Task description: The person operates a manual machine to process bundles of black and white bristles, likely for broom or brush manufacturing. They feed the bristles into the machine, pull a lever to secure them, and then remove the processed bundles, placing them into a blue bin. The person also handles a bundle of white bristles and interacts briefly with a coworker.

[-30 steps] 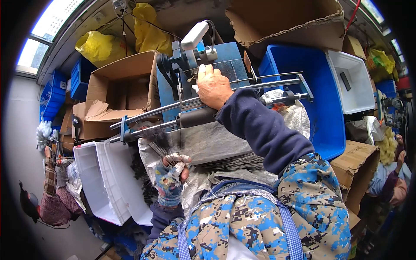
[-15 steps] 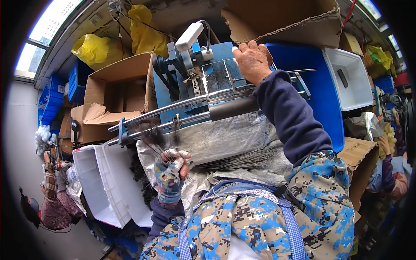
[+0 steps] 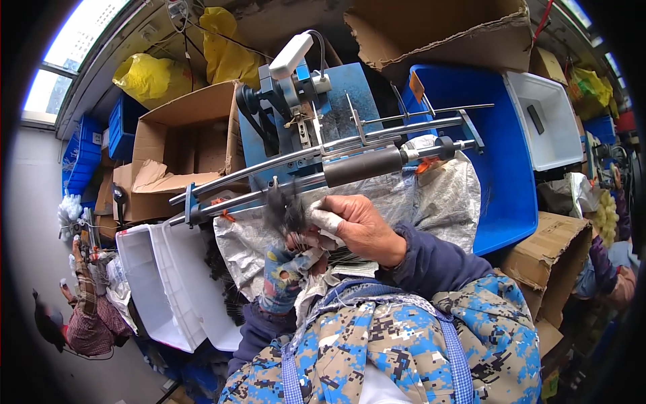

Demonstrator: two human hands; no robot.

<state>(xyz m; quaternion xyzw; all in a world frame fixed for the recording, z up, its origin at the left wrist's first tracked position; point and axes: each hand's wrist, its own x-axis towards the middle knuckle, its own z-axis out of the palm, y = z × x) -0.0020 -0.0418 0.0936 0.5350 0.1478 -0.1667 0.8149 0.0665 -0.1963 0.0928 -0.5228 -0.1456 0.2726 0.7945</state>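
Note:
My left hand [image 3: 291, 268], in a patterned fingerless glove with tape on the fingers, is closed round a bunch of black-bristled wire brushes [image 3: 286, 210]. Their bristle heads stand up above the fist and are smeared by motion. Close against it on the right is my right hand [image 3: 363, 227], its taped thumb and fingers pinched together; what lies between them is hidden. Both hands are over a silvery woven sheet [image 3: 447, 195], in front of a blue bench machine [image 3: 353, 101]. Two metal rails cross the machine's front, with a dark roller [image 3: 363, 166] on the nearer one.
White plastic bins [image 3: 151, 289] stand at the left, below an open cardboard box [image 3: 182, 148]. Right of the machine are a large blue bin [image 3: 508, 202] and a white tray [image 3: 548, 128]. Another cardboard box [image 3: 548, 252] stands near my right elbow. Other people work at both far sides.
My right hand has left the far right of the machine and come down beside my left hand. The left hand has moved slightly right and up with the brushes.

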